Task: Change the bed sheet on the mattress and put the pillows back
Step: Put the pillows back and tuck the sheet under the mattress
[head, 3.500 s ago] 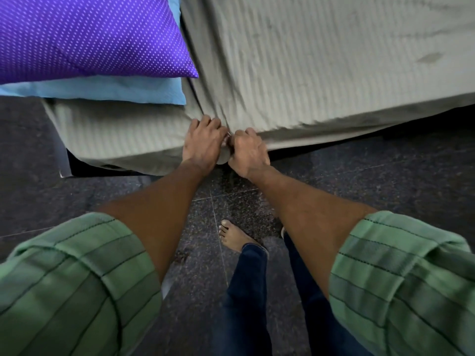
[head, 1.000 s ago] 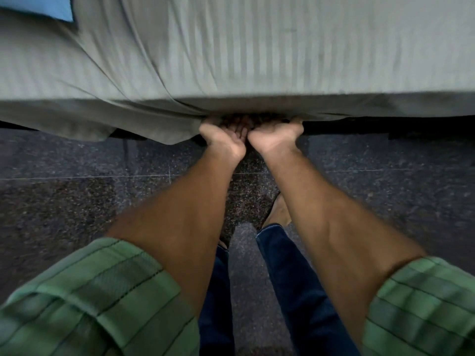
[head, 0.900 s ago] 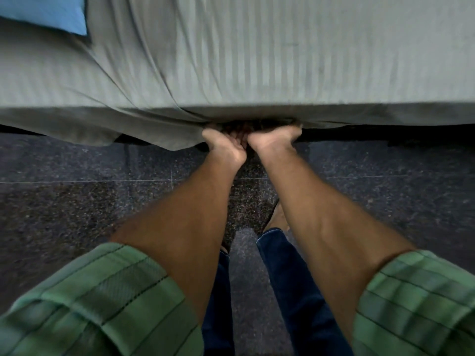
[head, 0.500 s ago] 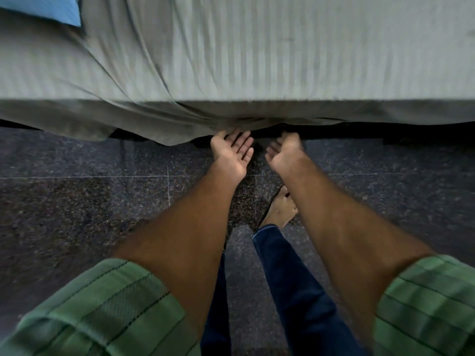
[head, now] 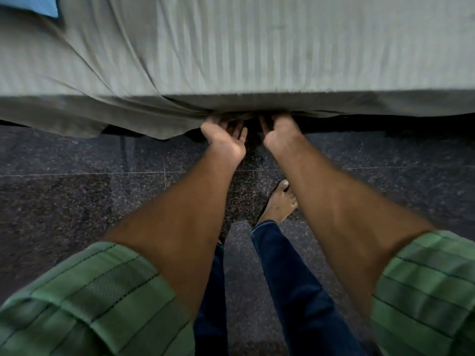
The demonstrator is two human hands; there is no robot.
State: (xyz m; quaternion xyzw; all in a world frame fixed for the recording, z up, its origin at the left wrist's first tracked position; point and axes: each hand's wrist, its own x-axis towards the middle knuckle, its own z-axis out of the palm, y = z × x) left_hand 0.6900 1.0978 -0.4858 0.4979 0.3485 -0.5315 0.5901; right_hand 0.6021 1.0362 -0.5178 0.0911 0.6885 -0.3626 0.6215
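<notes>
I see the left hand (head: 226, 140) and right hand (head: 279, 132) palm-up, fingers tucked under the grey sheet (head: 231, 60) hem at the mattress near edge; grip indeterminate. Dark floor (head: 77, 201) lies near.

fingers (head: 266, 122) under sheet (head: 231, 60) (both hands)

Half a second ago my left hand (head: 227, 140) and right hand (head: 279, 132) hung palm-up below the sheet (head: 231, 60); now both have gone back up under its hanging edge, fingers hidden beneath the mattress side.
</notes>
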